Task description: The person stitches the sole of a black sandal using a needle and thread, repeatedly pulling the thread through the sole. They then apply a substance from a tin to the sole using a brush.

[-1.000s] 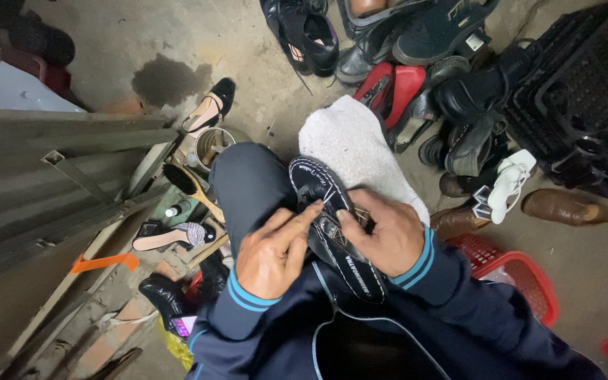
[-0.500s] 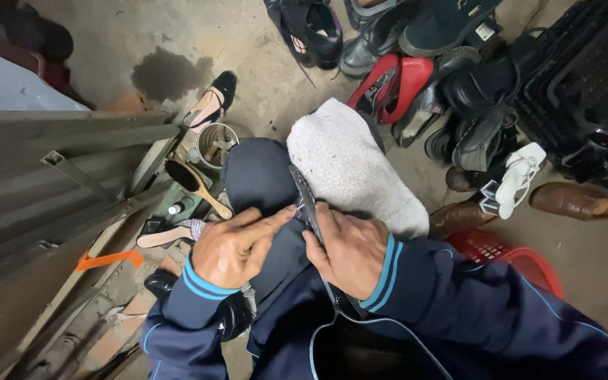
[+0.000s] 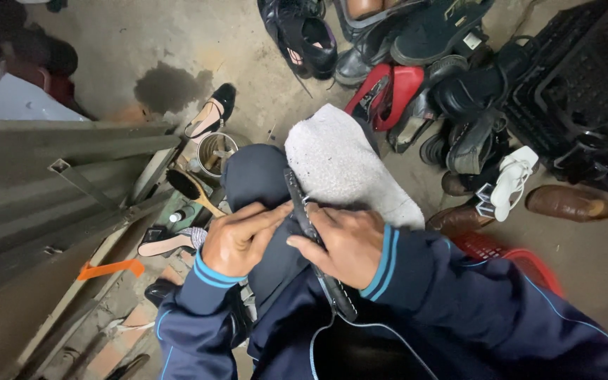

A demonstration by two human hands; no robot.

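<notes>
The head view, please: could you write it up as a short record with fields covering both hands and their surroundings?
left hand: grips a dark shoe, held edge-on over the knee
right hand: fingers pressed on the same shoe from the other side
lap: white cloth over one knee
left of knees: wooden-handled brush, metal tin
floor ahead: pile of dark shoes, a red shoe, white sandal, brown shoe
far right: black crate

Shoe-repair workshop: piled shoes (image 3: 416,77), brush (image 3: 193,190).
</notes>
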